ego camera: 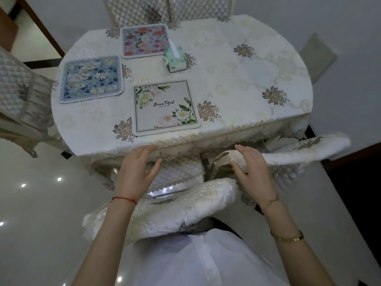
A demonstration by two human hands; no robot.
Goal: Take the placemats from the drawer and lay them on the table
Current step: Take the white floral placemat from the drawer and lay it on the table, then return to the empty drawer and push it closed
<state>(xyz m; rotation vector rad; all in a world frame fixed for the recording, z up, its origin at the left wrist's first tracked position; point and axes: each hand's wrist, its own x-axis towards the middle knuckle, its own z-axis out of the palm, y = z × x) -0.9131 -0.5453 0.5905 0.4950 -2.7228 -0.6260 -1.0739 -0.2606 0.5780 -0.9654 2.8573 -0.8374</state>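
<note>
Three placemats lie flat on the table [247, 83], which has a cream embroidered cloth. A grey placemat [166, 107] printed "Beautiful" with white flowers sits near the front edge. A blue floral placemat [91, 79] lies at the left. A pink floral placemat [145, 40] lies at the back. My left hand [137, 169] hovers just below the table's front edge, fingers apart, holding nothing. My right hand [252, 172] is spread open at the same height, next to a fold of cloth by the chair on the right. No drawer is visible.
A green tissue box [175, 58] stands by the pink mat's near right corner. Quilted chairs stand at the back [144, 11], the left [18, 83], the right [299, 149] and directly in front of me [165, 209]. Glossy floor [41, 203] lies to the left.
</note>
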